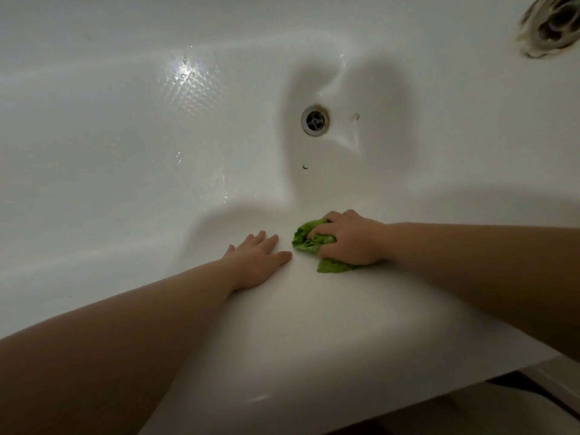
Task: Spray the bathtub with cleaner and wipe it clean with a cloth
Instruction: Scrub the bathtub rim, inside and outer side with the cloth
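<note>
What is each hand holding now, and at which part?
The right hand grips the green cloth bunched at its middle, edges sticking out. The left hand holds nothing; it rests flat on the bathtub.

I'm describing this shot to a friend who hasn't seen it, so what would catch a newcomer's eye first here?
The bright green cloth, bunched under the right hand on the near slope of the white bathtub, stands out at once. Beside it, the left hand lies flat on the tub, fingers straight. Farther back sit the round metal drain and, at top right, a grimy overflow fitting.
</note>
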